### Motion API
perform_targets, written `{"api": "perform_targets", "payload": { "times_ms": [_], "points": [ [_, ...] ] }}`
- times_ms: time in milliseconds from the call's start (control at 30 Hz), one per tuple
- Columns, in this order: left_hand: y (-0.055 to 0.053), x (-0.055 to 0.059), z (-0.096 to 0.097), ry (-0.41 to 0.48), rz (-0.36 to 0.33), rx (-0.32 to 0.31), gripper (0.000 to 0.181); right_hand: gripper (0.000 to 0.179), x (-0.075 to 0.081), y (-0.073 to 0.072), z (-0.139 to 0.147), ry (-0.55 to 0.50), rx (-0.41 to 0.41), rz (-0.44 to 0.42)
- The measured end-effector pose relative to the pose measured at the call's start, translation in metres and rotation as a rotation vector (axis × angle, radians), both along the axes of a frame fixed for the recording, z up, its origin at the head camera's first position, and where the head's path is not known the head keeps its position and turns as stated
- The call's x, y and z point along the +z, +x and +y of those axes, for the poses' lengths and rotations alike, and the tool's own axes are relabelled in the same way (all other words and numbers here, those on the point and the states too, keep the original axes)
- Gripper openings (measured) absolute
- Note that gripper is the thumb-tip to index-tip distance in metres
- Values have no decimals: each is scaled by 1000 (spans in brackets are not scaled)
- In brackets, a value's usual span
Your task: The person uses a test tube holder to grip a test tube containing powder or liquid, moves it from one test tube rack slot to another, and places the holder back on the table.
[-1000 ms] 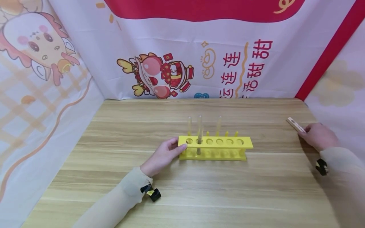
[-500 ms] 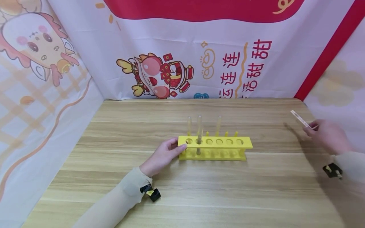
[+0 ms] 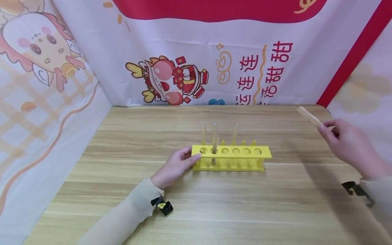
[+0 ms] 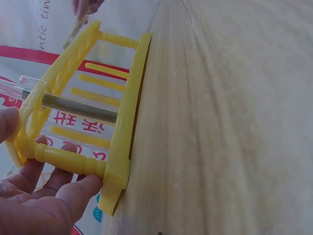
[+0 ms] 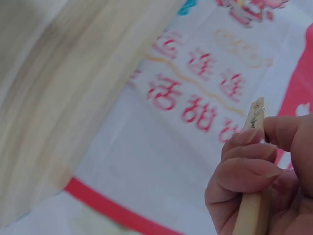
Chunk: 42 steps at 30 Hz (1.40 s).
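A yellow test tube rack (image 3: 242, 152) stands on the wooden table, and my left hand (image 3: 174, 168) grips its left end. In the left wrist view, fingers curl round the rack's end post (image 4: 68, 159) while the thumb lies at the top plate. One test tube (image 3: 215, 136) stands upright in the second hole from the left, with dark contents (image 4: 80, 106) visible up close. Two more tubes sit upside down on the back pegs. Off to the right, my right hand (image 3: 352, 146) holds a wooden test tube clamp (image 3: 310, 116) above the table; its spring shows in the right wrist view.
Several bare yellow pegs line the back of the rack. The wooden table (image 3: 137, 136) ends at a printed white cloth (image 3: 183, 34) behind, with more cloth hanging on the left (image 3: 46, 102) and right (image 3: 364, 92).
My right hand has risen from near the table with the test tube clamp, and the clamp has turned and now points up and left. The left hand and rack have stayed still.
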<state>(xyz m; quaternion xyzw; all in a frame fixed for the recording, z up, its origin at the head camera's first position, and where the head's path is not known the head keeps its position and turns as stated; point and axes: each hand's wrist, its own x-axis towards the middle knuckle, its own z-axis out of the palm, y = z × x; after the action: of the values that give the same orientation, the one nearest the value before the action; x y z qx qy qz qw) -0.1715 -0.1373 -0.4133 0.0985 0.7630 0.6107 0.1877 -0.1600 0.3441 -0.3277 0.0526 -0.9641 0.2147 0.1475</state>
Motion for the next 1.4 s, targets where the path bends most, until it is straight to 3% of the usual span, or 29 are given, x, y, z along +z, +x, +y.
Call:
{"api": "perform_targets", "payload": {
  "times_ms": [233, 533, 667, 967, 1400],
  "points": [
    [-2, -2, 0, -11, -5, 7, 62, 22, 13, 14, -36, -35, 58, 97],
    [-1, 0, -1, -16, 20, -3, 63, 11, 22, 27, -81, 70, 163, 187],
    [0, 1, -1, -12, 21, -8, 62, 12, 24, 30, -102, 64, 243, 230],
    [-2, -1, -1, -11, 13, -9, 63, 15, 25, 27, -139, 1, 387, 263],
    [-2, 0, -2, -12, 17, -10, 61, 20, 20, 17, -174, 75, 462, 281]
  ]
}}
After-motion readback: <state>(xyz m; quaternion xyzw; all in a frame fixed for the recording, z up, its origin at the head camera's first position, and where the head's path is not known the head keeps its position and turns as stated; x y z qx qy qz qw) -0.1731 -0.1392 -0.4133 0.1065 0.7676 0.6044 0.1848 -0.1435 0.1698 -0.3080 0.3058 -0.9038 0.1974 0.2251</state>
